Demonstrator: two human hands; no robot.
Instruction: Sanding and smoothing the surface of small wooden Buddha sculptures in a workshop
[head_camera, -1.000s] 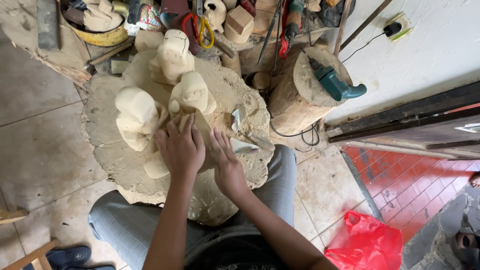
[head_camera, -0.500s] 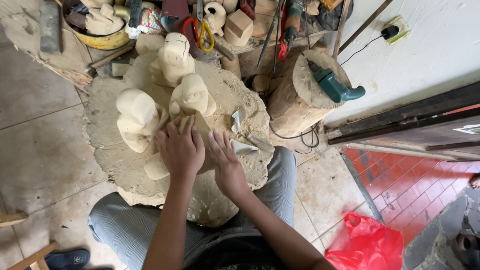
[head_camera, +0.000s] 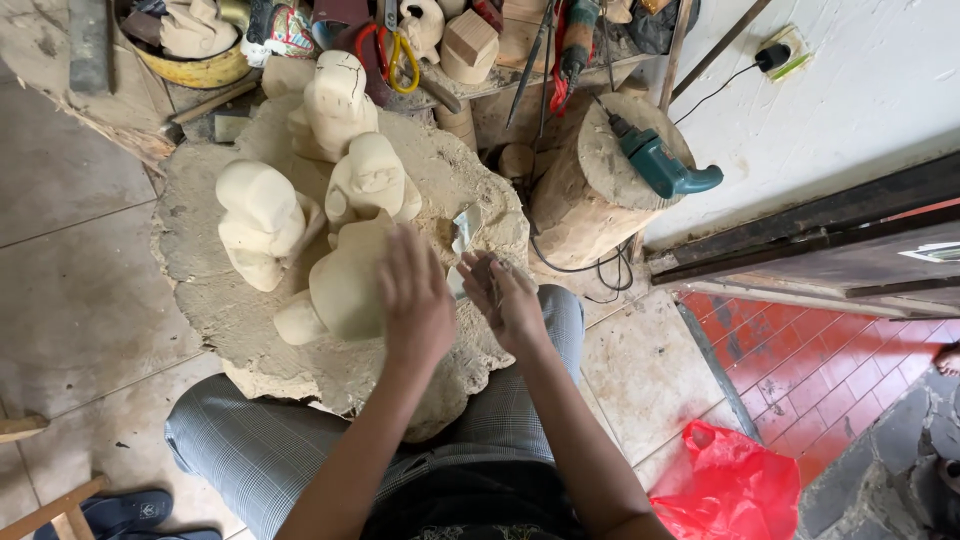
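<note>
- Under the left hand (head_camera: 415, 300), a pale, rough-carved wooden figure (head_camera: 345, 285) lies tilted on the round stump worktop (head_camera: 200, 290); half a second ago both hands sat side by side on it with the fingers pointing up toward the standing figures.
- Now the left hand is spread flat, palm down, over the near right side of the figure, pressing it rather than gripping it; its fingers look slightly blurred, so it is judged to be mid-move.
- The right hand (head_camera: 505, 300) has drawn off to the right, apart from the figure, and is curled loosely around something small and dark; what it is cannot be told, though a scrap of abrasive sheet seems likely.
- Just beyond the right hand, a folded grey sheet (head_camera: 465, 230) lies on the worktop's edge.
- Ahead of the left hand, three more carved figures stand: one (head_camera: 255, 220) to the left, one (head_camera: 370, 180) straight ahead, one (head_camera: 340, 95) further back.
- Well to the right of the right hand, a teal power tool (head_camera: 660, 165) rests on a second log (head_camera: 590, 195).
- Read as a judgement, the shift means the figure is steadied by one hand while the other readies a tool.
</note>
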